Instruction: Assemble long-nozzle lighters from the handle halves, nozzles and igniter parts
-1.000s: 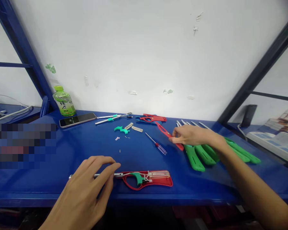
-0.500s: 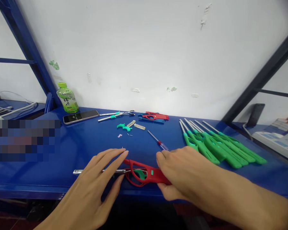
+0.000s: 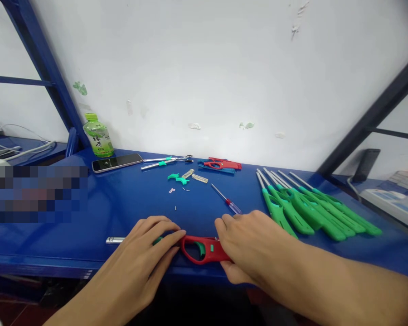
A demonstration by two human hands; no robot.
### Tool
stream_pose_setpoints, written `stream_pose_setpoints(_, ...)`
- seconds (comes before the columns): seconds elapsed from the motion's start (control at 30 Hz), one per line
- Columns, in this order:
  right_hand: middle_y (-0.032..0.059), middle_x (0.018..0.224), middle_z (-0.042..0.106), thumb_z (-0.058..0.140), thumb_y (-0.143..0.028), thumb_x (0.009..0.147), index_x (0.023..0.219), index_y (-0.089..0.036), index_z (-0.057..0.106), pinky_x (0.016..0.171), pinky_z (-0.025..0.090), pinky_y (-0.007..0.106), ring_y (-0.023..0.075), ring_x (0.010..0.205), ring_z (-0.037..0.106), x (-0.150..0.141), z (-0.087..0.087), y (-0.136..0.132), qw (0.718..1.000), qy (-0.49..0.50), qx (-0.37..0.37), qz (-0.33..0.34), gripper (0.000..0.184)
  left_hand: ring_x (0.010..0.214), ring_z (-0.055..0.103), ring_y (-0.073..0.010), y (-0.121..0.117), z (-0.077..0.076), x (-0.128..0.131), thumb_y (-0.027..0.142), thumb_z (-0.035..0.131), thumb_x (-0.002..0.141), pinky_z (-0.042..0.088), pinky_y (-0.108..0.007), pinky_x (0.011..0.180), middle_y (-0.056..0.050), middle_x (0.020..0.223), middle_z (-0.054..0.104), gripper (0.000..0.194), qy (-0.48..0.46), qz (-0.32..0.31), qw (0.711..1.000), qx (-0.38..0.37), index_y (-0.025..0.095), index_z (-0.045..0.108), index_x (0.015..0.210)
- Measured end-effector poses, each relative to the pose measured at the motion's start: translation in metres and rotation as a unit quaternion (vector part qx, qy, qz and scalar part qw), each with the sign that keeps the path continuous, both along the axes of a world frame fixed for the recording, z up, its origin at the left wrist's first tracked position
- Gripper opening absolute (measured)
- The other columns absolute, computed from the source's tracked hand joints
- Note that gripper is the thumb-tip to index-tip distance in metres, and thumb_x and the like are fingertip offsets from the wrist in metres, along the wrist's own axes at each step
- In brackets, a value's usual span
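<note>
A long-nosed lighter with a red handle (image 3: 206, 250) and a green trigger lies sideways between my hands at the table's front edge. My left hand (image 3: 146, 253) closes its fingers on the front end of the red handle, at the foot of the metal tube (image 3: 114, 240). That tube sticks out to the left from under the hand. Wrapped round the rear of the handle is my right hand (image 3: 248, 249), which hides that end. Just beyond it lies a screwdriver (image 3: 233, 207) with a clear purple-red grip.
Green lighters (image 3: 309, 213) lie fanned at the right. Toward the wall are red and blue handle shells (image 3: 221, 165), metal tubes (image 3: 159, 164), green triggers (image 3: 178, 179) and clear parts (image 3: 200, 179). A small screw (image 3: 176, 208), a phone (image 3: 117, 163) and a drink bottle (image 3: 98, 138) are also there.
The red handle's halves, gaping around the trigger before, now sit together. My left fingers have closed onto its front end. The view has shifted slightly.
</note>
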State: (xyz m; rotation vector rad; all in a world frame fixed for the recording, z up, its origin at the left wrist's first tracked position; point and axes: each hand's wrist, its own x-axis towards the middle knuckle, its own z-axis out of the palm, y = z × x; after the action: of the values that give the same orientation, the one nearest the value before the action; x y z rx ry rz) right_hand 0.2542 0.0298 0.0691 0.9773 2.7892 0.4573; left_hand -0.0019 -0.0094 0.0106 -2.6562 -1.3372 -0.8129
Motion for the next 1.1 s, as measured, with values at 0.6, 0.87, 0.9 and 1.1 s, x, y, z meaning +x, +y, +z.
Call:
stream_pose_setpoints(0.6,0.0069,0.074,0.072,0.089,-0.037,0.078,0.089,-0.017,0.061,0.042,0.019,0.033,0.0248,0.054,0.071,-0.001,0.015,0.004,1.000,-0.023,-0.004,-0.006,0.036,0.104,0.067,-0.0199,0.006,0.000,0.001,0.010,0.048,0.106,0.055,-0.032,0.090,-0.003,0.115,0.075,0.035,-0.014,-0.021,0.999,0.036,0.027,0.070,0.127)
stream_pose_setpoints(0.87,0.0041,0.074,0.070,0.091,-0.038,0.081,0.088,-0.017,0.062,0.043,0.016,0.034,0.0225,0.053,0.069,0.002,0.027,0.003,0.999,-0.024,-0.021,0.001,0.036,0.106,0.065,-0.0209,0.006,-0.003,-0.003,0.009,0.049,0.105,0.055,-0.034,0.092,-0.004,0.118,0.074,0.037,-0.010,-0.025,0.998,0.050,0.026,0.069,0.131)
stream_pose_setpoints(0.9,0.0038,0.074,0.070,0.090,-0.038,0.082,0.089,-0.017,0.062,0.044,0.016,0.034,0.0216,0.052,0.068,0.003,0.029,0.002,1.000,-0.022,-0.020,0.001,0.036,0.106,0.065,-0.0209,0.006,-0.003,-0.003,0.009,0.049,0.105,0.055,-0.034,0.093,-0.004,0.118,0.074,0.037,-0.011,-0.027,0.998,0.051,0.026,0.069,0.131)
stream_pose_setpoints(1.1,0.0043,0.078,0.070,0.087,-0.043,0.089,0.091,-0.016,0.064,0.046,0.022,0.036,0.0249,0.057,0.070,0.005,0.033,-0.001,0.999,-0.020,-0.037,0.005,0.035,0.102,0.067,-0.0206,0.008,-0.001,-0.001,0.010,0.048,0.105,0.057,-0.034,0.090,-0.004,0.114,0.076,0.035,-0.011,-0.024,0.998,0.056,0.025,0.073,0.125)
